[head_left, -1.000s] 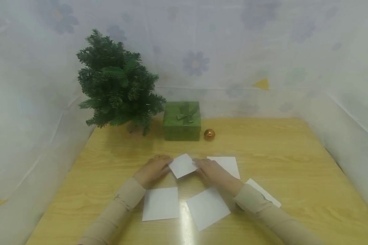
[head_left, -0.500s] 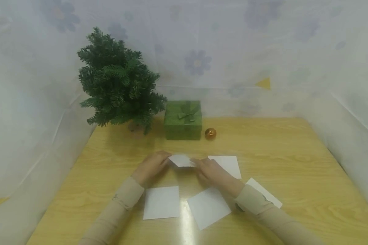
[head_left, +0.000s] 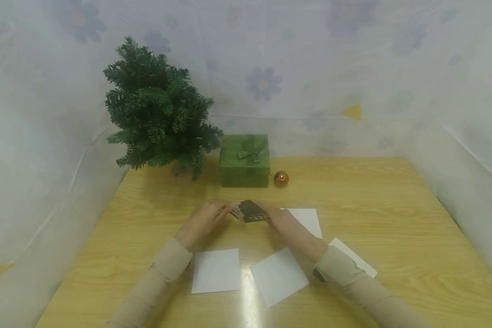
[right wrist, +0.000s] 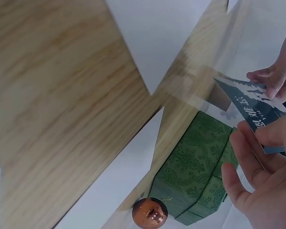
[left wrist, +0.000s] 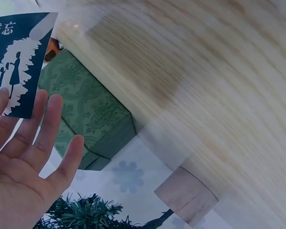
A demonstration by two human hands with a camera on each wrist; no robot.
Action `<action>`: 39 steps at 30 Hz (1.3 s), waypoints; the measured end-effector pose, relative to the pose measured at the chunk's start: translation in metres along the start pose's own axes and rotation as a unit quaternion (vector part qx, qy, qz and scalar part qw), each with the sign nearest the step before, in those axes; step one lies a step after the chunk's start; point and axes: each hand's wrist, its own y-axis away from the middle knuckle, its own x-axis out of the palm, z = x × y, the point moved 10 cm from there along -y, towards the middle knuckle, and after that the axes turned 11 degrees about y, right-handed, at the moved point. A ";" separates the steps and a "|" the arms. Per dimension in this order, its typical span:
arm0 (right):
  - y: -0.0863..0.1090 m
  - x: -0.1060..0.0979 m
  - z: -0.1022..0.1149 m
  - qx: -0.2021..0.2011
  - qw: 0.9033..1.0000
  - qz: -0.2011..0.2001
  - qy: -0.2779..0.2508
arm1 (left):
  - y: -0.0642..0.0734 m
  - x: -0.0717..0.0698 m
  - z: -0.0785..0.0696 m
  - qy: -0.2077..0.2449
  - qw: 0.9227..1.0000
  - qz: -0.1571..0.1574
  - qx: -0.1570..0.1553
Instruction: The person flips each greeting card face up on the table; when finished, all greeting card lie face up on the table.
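Both hands hold one printed card [head_left: 251, 211] above the middle of the table. Its dark teal face, with white lettering and white silhouette art, shows in both wrist views. My left hand [head_left: 201, 223] pinches one edge; in the left wrist view the thumb lies on the printed face [left wrist: 26, 62] and the other fingers spread behind. Opposite, my right hand [head_left: 293, 231] pinches another edge, thumb on the print in the right wrist view. Nearer me on the table lie a white square card [head_left: 216, 272] and a tilted white card [head_left: 279, 279].
Another white card [head_left: 307, 221] lies partly behind the right hand, and one more [head_left: 354, 258] beside the right sleeve. At the back stand a small artificial fir tree [head_left: 160, 109], a green gift box [head_left: 244, 171] with a bow and a shiny copper ball ornament [head_left: 281, 179].
The held card has turned over between the hands: its blank white side faced up before, and its dark printed side shows now. The hands stay in nearly the same place.
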 end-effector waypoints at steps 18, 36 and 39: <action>0.006 0.000 -0.020 0.096 0.987 0.047 -0.122 | 0.004 0.006 -0.002 0.078 0.995 0.026 -0.058; 0.004 -0.013 -0.022 0.131 0.976 0.026 -0.175 | -0.001 0.016 -0.045 -0.004 0.994 0.068 0.084; 0.003 -0.017 -0.022 0.127 0.976 0.001 -0.174 | 0.002 0.014 -0.051 0.002 0.990 0.055 0.130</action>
